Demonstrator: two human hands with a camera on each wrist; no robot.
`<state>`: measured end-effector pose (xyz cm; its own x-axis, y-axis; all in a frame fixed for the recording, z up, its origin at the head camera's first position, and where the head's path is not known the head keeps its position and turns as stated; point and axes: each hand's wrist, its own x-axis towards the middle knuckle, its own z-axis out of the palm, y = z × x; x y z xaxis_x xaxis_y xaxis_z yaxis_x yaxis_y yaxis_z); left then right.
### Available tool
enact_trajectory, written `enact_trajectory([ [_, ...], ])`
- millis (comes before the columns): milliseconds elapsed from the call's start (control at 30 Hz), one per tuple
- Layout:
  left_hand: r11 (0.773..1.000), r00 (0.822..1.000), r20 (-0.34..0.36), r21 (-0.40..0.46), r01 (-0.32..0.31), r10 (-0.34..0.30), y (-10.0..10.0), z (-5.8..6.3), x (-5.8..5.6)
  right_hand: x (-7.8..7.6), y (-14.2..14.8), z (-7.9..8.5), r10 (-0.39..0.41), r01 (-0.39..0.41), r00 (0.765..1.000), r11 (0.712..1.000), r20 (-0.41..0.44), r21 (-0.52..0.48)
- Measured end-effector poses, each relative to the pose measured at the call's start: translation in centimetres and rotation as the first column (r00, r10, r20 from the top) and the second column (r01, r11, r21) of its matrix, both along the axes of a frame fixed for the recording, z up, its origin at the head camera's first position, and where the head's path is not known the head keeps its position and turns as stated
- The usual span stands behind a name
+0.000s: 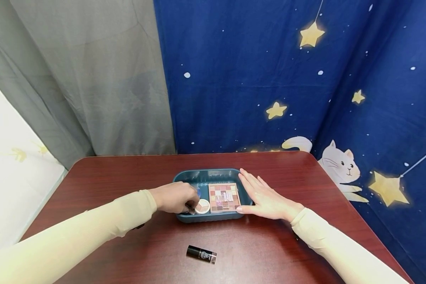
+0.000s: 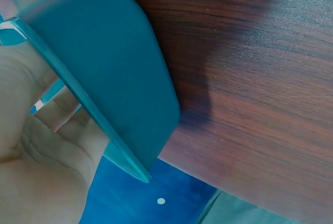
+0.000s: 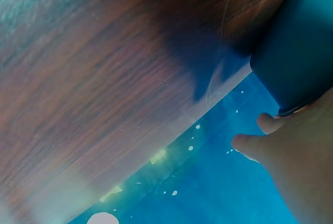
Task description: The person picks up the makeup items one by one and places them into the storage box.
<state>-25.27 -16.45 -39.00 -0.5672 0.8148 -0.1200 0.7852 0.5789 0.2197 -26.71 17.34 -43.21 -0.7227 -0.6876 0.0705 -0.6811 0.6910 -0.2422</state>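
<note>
A dark teal plastic basket (image 1: pixel 213 217) sits on the table. My left hand (image 1: pixel 177 197) reaches over its left end, fingers down inside, pinching a small dark, shiny item (image 1: pixel 190 210) mostly hidden by the hand. In the left wrist view, the left fingers (image 2: pixel 62 112) pass behind the basket's rim. Beside that hand lies a round white compact (image 1: pixel 202 206) with several colour sections. Right of it is a square eyeshadow palette (image 1: pixel 224 199). My right hand (image 1: pixel 264 197), fingers extended, rests at the basket's right rim, its thumb by the palette's corner.
Nearer to me on the reddish-brown table (image 1: pixel 135 252) lies a black lipstick-like tube (image 1: pixel 201 254) with a clear end. Something blue (image 1: pixel 198 191) is partly visible in the basket behind the compact. A blue star-patterned curtain (image 1: pixel 234 79) and a grey curtain (image 1: pixel 103 79) hang behind the table.
</note>
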Motion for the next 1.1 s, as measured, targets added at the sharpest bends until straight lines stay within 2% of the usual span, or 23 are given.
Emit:
enact_trajectory([
  [100, 1.0, 1.0, -0.011, 0.004, 0.008, -0.008, 0.0, 0.2, 0.1, 0.0, 0.0, 0.0, 0.003, -0.003, 1.0, 1.0, -0.003, -0.003],
  [233, 1.0, 1.0, -0.005, 0.008, -0.021, 0.021, 0.0, 0.7, 0.3, 0.0, 0.0, 0.0, -0.001, 0.001, 1.0, 1.0, 0.002, 0.0],
  [533, 0.989, 0.988, -0.043, 0.034, -0.146, 0.148, 0.4, 1.9, 1.2, 0.0, 0.1, 0.0, 0.012, -0.012, 1.0, 1.0, -0.006, -0.008],
  [833, 0.98, 0.982, -0.09, 0.127, -0.154, 0.166, 0.1, 2.4, 2.1, 0.1, 0.1, 0.0, 0.003, -0.003, 1.0, 1.0, 0.006, -0.003],
  [1100, 0.955, 0.97, -0.092, 0.218, -0.199, 0.223, 0.1, 3.0, 3.4, 0.1, 0.1, 0.1, -0.002, 0.002, 1.0, 1.0, 0.008, -0.009],
])
